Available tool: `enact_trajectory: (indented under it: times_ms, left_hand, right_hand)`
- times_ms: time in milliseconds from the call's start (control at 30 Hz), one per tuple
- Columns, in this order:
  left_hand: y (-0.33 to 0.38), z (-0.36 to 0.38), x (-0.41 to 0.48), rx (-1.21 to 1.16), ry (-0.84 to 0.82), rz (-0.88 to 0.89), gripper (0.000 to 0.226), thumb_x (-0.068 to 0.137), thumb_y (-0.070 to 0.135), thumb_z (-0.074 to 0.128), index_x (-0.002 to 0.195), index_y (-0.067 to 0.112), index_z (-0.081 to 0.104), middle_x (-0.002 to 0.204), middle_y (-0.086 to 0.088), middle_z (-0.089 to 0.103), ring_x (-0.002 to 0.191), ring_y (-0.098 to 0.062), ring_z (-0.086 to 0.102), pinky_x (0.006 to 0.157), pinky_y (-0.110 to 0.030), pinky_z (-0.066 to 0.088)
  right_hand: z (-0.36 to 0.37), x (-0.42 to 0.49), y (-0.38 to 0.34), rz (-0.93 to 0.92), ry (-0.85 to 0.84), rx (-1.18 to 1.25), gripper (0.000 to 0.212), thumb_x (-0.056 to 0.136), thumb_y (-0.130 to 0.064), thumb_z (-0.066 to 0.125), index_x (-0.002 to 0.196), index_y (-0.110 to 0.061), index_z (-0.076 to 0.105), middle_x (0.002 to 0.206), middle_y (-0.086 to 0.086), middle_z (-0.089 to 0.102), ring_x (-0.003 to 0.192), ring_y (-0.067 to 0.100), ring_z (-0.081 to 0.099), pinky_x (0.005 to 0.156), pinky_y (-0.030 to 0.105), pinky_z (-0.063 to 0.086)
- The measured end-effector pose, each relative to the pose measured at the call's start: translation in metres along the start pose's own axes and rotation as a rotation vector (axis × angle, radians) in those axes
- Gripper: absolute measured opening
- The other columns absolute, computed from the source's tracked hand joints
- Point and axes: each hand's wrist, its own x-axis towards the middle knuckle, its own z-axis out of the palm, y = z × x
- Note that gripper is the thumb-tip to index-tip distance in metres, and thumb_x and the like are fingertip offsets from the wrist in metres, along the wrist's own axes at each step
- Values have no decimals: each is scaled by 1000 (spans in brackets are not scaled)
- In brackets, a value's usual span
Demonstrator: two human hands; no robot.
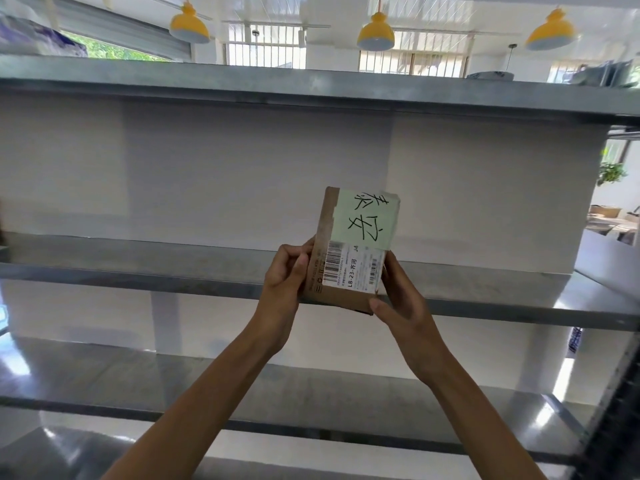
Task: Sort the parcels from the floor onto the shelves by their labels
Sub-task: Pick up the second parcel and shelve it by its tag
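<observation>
Head view: left hand and right hand grip the lower sides of a small brown cardboard parcel bearing a pale green handwritten label, fingers curled tight on it, upright before the grey metal shelf. Right fingertips are hidden behind the parcel.

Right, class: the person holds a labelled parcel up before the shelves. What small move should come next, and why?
Probably ease the parcel forward onto the shelf behind it: left hand and right hand grip its lower end, label facing the camera.
</observation>
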Motion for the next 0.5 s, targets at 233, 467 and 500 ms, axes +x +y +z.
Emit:
enact_trajectory:
  times_ms: [233,467,500]
  left_hand:
    - [0,-1,-5,88,-47,14,36,94,22,47,129,24,47,130,6,57,120,-13,56,95,-35,53]
    - [-4,-7,-5,75,-265,-139,82,71,46,61,142,43,20,141,3,46,124,-22,53,94,-43,53]
    - [-5,-7,-5,65,-292,-163,88,70,43,62,144,43,15,139,2,48,121,-21,55,90,-40,55]
  right_hand:
    - [-7,-1,0,4,-62,48,69,92,1,51,148,-31,26,143,-15,46,131,2,44,97,20,47]
    - [-14,-3,-5,71,-142,143,67,86,-11,59,145,-27,32,137,-3,54,129,16,48,105,41,44]
    - [-15,-2,-6,74,-149,150,67,84,-13,60,144,-26,33,136,-1,55,129,18,49,105,41,44]
